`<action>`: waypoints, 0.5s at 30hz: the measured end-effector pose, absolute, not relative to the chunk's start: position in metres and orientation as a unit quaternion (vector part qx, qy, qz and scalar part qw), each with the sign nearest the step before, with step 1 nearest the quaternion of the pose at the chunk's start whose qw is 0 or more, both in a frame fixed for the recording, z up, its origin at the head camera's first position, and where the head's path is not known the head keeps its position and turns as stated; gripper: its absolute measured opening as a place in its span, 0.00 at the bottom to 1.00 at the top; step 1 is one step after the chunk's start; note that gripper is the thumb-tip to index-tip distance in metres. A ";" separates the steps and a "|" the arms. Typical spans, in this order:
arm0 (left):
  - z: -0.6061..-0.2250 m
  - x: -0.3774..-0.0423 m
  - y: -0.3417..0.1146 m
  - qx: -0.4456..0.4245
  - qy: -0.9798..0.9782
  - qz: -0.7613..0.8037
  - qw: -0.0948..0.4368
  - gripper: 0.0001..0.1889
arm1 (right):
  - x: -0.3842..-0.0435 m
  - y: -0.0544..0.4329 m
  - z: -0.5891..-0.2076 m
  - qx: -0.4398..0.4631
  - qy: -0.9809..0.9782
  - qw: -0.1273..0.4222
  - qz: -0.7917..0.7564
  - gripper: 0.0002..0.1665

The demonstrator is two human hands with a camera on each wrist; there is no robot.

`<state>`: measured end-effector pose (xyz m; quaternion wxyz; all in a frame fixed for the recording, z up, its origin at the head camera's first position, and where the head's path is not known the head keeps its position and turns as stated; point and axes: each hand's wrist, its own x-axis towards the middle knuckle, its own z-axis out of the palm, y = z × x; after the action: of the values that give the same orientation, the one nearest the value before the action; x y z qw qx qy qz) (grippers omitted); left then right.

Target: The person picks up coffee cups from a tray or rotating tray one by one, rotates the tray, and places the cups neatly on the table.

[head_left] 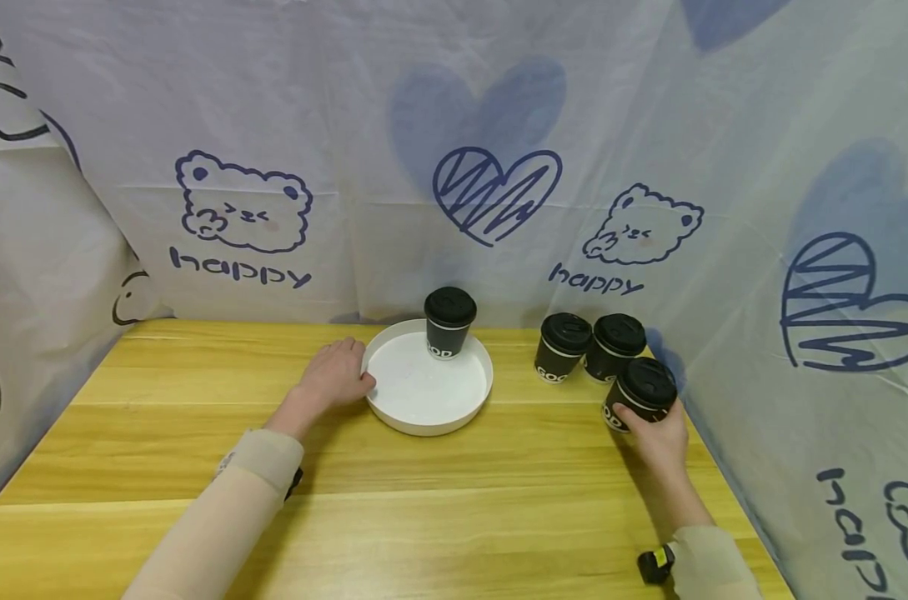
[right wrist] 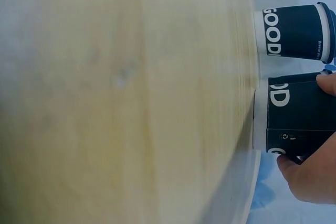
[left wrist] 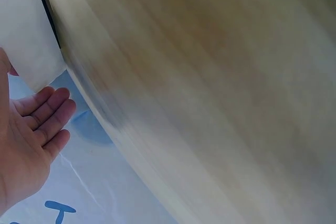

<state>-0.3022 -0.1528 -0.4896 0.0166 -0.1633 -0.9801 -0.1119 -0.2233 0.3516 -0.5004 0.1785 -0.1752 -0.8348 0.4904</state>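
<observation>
A round white tray [head_left: 423,404] rests on the table, one black paper cup with a black lid [head_left: 446,329] standing on it. At the tray's left rim is my left hand [head_left: 336,372]. In the left wrist view, the thumb and fingers of this hand [left wrist: 31,140] lie on either side of the tray's white wall [left wrist: 31,35]. My right hand [head_left: 659,437] grips another lidded black cup [head_left: 637,392] at the right of the table, thumb and fingers around its side. The right wrist view shows this held cup [right wrist: 296,111] with its white base at the tabletop.
Two more lidded black cups, a left one [head_left: 562,348] and a right one [head_left: 613,348], stand close together behind the held cup. The wooden table [head_left: 423,517] meets a printed cloth [head_left: 393,242] at its back and right edges.
</observation>
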 end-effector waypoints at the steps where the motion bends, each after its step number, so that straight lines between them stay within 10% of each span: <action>1: -0.490 -0.302 -0.153 -0.163 -0.980 -0.111 0.017 0.28 | -0.223 0.351 -0.500 -0.176 -0.835 0.178 0.491 0.53; 15: -0.489 -0.301 -0.152 -0.158 -0.980 -0.123 0.014 0.28 | -0.221 0.351 -0.496 -0.168 -0.834 0.172 0.496 0.72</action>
<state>-0.3013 -0.1523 -0.4892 0.0142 -0.1576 -0.9797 -0.1227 -0.2213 0.3514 -0.4960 0.1724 -0.1682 -0.8344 0.4958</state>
